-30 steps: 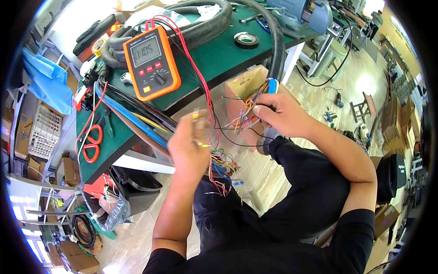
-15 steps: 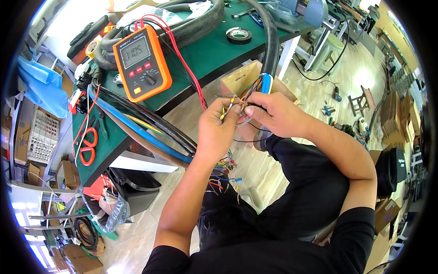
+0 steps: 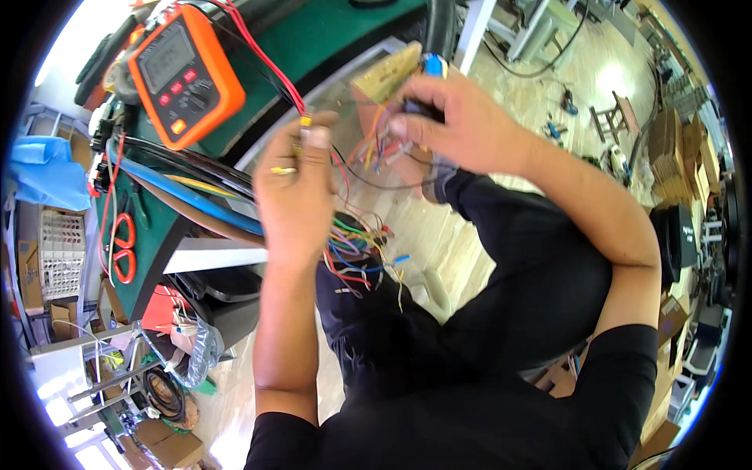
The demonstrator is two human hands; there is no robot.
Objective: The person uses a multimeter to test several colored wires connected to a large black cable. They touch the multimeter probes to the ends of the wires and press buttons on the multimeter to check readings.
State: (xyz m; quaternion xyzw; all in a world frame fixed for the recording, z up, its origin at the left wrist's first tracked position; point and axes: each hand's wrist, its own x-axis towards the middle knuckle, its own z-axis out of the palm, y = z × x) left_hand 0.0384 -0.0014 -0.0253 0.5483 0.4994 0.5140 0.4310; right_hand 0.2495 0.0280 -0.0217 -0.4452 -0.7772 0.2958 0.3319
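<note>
- Wide fisheye worn on the person's head, facing down.
- Left hand (image 3: 296, 184) and right hand (image 3: 470, 121) near, mid-view; bench (image 3: 325, 31) upper left, floor (image 3: 540, 98) beyond.

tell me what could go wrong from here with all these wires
A tug on the red leads near the left hand could shift the orange meter if they are plugged into it. The thin coloured wires crowded at the right hand might get mixed up. The red-handled scissors near the edge of the green table could be knocked off.
</note>
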